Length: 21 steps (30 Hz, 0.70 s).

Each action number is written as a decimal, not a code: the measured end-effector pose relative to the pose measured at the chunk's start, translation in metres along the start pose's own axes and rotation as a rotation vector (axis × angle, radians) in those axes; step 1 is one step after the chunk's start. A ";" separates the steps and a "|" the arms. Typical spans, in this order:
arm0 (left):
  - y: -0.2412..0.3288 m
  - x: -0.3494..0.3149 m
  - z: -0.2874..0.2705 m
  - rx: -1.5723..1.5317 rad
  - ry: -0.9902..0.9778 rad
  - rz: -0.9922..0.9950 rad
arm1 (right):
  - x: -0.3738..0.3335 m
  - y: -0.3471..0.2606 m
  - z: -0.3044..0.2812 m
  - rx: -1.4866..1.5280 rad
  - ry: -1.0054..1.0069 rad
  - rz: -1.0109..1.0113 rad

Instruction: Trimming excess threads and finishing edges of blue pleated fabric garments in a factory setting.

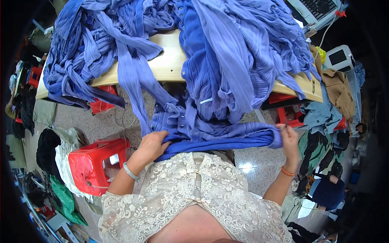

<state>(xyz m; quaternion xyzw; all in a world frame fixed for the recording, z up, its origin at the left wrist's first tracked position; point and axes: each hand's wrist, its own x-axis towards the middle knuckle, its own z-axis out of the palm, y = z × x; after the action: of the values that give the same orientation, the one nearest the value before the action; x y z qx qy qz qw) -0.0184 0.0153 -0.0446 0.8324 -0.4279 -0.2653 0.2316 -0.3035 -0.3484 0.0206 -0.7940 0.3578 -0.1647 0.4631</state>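
Note:
A blue-purple ribbed knit garment is stretched sideways across my lap, with its darker blue inner side showing along the lower edge. My left hand is closed on the cloth at its left part, the fingertips partly hidden in the folds. At the right end my right hand pinches the garment's rounded edge between thumb and fingers. From this stretch the cloth runs up to a large heap of similar blue garments. A dark blue band with round snap-like buttons hangs over the table edge.
The pale wooden table stands ahead, with another blue heap on its left. A red plastic stool is at my left. Brown cloth and a white device lie at the right. Fabric piles and bags cover parts of the floor.

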 end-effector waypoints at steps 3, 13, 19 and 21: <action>-0.001 -0.006 -0.006 -0.046 0.029 -0.024 | -0.011 0.034 0.034 -0.556 -0.020 0.060; -0.017 0.061 0.023 0.089 0.378 -0.182 | -0.015 -0.061 0.177 -0.270 -0.276 -0.524; -0.035 0.059 0.031 -0.523 0.340 -0.136 | 0.003 -0.058 0.246 -0.049 -0.309 -0.326; -0.033 0.051 0.025 -0.787 0.482 -0.049 | 0.007 -0.057 0.259 -0.127 -0.269 -0.311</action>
<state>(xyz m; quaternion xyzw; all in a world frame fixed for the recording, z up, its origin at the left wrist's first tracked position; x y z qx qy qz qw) 0.0101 -0.0139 -0.0960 0.7289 -0.2085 -0.2118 0.6167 -0.1211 -0.1753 -0.0649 -0.8821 0.1753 -0.1038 0.4247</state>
